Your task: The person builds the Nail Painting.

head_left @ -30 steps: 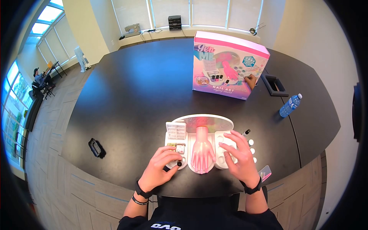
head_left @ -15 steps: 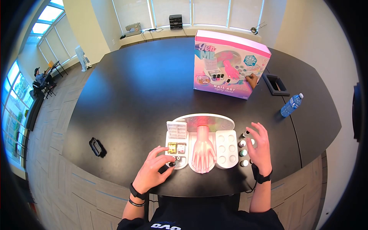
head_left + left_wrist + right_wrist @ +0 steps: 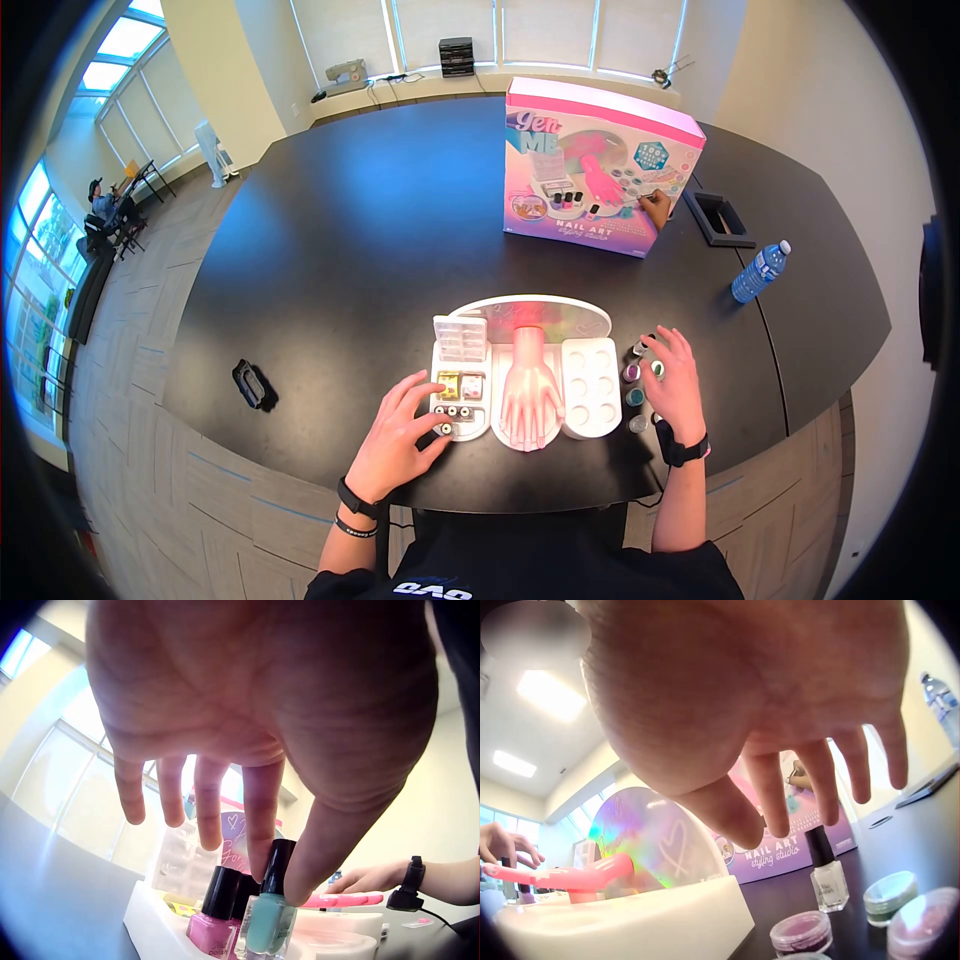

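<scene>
In the head view, the right hand [image 3: 678, 385] has left the white palette [image 3: 592, 372] for the jars [image 3: 634, 398] at the pink model hand's [image 3: 530, 388] three o'clock, so neither hand seems to be using the palette; the left hand [image 3: 395, 442] is at eight o'clock. In the left wrist view, its thumb and forefinger pinch the turquoise bottle [image 3: 268, 924], a pink bottle [image 3: 211, 934] at nine o'clock. In the right wrist view, loosely spread fingers hold nothing above the clear bottle [image 3: 829, 886].
</scene>
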`<move>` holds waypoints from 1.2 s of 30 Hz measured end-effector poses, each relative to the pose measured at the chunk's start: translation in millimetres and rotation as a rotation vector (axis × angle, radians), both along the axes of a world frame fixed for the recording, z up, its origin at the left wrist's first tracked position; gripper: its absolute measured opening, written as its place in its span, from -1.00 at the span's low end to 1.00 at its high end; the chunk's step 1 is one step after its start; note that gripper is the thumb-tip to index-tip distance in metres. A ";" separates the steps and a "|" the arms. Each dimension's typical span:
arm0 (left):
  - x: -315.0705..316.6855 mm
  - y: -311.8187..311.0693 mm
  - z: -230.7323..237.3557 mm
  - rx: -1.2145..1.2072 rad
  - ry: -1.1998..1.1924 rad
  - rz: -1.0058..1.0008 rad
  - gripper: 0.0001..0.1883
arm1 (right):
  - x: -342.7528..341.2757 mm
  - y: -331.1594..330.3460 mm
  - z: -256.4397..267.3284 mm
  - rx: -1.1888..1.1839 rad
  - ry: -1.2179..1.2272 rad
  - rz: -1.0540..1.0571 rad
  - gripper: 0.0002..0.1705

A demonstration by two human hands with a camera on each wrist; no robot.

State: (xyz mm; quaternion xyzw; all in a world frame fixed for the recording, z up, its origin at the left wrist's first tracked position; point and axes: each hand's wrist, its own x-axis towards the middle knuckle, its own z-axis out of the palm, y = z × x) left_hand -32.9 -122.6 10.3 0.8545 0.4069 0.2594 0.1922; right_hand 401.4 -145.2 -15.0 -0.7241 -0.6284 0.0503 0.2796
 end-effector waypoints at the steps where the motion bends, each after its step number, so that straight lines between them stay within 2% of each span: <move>1: 0.5 0.3 0.1 0.009 0.002 0.004 -0.77 | 0.6 0.3 -1.4 0.000 0.000 0.000 -0.52; 28: 1.9 -0.5 -9.2 0.040 0.089 0.047 -0.78 | 5.1 4.0 -14.9 -0.036 -0.023 -0.037 -0.52; 36: 1.6 -0.1 -10.0 0.049 0.078 0.050 -0.80 | -0.5 0.5 -4.2 0.074 -0.043 -0.020 -0.56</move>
